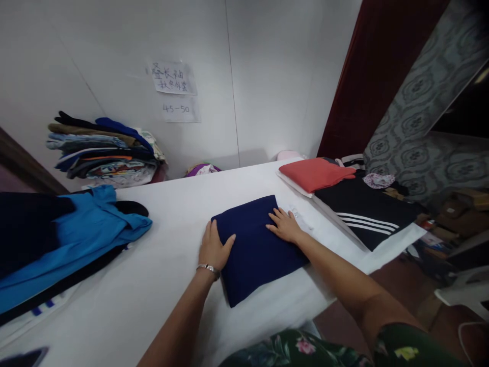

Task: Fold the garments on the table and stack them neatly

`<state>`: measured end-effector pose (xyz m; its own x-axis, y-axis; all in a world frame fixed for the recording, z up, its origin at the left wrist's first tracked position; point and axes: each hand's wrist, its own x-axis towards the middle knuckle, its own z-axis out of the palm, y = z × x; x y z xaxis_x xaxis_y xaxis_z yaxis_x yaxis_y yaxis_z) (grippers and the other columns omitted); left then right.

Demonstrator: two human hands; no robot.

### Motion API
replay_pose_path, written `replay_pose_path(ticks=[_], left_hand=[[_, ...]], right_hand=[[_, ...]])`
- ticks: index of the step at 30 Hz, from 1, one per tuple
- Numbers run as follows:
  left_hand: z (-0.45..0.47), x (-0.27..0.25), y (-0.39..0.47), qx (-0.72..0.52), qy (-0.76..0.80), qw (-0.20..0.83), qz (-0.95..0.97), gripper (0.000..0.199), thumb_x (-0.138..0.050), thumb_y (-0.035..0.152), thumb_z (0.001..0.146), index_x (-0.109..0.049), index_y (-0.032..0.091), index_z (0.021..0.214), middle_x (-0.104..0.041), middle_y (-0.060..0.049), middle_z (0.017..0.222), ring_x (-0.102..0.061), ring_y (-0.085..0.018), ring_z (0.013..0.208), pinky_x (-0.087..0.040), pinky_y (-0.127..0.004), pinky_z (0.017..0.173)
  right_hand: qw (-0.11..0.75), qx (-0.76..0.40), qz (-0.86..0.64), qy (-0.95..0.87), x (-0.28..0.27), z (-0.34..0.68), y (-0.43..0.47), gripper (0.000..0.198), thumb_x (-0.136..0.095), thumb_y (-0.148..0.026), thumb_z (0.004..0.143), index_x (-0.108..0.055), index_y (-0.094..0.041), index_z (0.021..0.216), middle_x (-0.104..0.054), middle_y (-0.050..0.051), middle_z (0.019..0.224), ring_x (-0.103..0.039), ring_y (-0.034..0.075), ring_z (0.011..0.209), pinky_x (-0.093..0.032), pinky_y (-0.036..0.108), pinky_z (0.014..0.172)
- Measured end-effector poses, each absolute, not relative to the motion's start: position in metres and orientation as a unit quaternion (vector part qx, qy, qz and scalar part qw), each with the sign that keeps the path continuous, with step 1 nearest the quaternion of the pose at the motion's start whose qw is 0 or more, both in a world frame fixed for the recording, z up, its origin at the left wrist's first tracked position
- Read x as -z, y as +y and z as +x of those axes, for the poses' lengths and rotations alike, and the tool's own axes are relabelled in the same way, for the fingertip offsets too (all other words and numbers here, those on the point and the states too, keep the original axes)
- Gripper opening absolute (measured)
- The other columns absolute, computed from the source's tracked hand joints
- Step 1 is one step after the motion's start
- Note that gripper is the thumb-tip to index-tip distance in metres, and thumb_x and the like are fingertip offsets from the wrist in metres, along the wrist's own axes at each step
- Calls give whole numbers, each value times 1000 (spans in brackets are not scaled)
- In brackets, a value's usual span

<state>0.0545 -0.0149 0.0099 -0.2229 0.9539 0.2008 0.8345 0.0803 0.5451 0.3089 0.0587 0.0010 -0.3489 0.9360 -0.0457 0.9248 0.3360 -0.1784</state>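
Observation:
A navy blue garment (260,250) lies folded into a neat rectangle on the white table (168,244). My left hand (216,247) rests along its left edge, thumb spread onto the cloth and fingers at the far left corner. A silver watch or bracelet (209,268) circles that wrist. On the garment's right edge my right hand (283,224) lies flat, its fingers spread over the fabric. Neither hand grips anything.
Blue and dark clothes (87,224) lie loosely heaped at the left. Beyond them rises a stack of folded clothes (110,153). To the right sit a folded coral garment (317,173) and a black garment with white stripes (367,209). Handwritten paper signs (174,79) hang on the wall.

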Motion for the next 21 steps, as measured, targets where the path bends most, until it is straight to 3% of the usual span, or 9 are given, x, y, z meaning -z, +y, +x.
replay_pose_path(ticks=[3,7,13,17,21], left_hand=[[65,-17,3,-182,730,54,656,71,-43,53,86,-35,10,141,-24,-18,154,-20,-31,142,-24,-52,112],[79,-13,15,-67,735,77,670,74,-29,60,87,-38,10,141,-26,-14,154,-15,-31,143,-18,-56,112],[78,-5,10,-56,737,81,668,75,-22,61,87,-36,13,143,-25,-11,155,-13,-28,144,-17,-54,113],[74,-4,14,-52,737,96,667,75,-23,63,86,-36,15,143,-24,-9,155,-12,-28,144,-17,-56,113],[67,-11,37,-69,748,111,651,73,-25,64,85,-41,17,140,-28,-10,154,-17,-29,143,-18,-60,111]], right_hand=[[40,-124,-578,-805,-13,301,73,69,-30,-63,91,-31,-22,146,-21,13,155,-14,32,143,-13,57,110],[102,-98,-585,-799,-23,293,108,67,-33,-59,92,-25,-22,148,-16,11,157,-8,28,144,-11,54,112],[155,-136,-618,-759,-4,314,154,48,-41,-46,94,-50,-20,133,-52,9,137,-42,25,129,-28,40,107],[172,-154,-629,-742,9,325,170,47,-28,-44,97,-58,-20,123,-59,7,128,-53,21,117,-39,29,94],[160,-175,-642,-729,14,325,180,47,-29,-46,97,-67,-19,107,-66,8,116,-58,21,107,-42,27,87]])
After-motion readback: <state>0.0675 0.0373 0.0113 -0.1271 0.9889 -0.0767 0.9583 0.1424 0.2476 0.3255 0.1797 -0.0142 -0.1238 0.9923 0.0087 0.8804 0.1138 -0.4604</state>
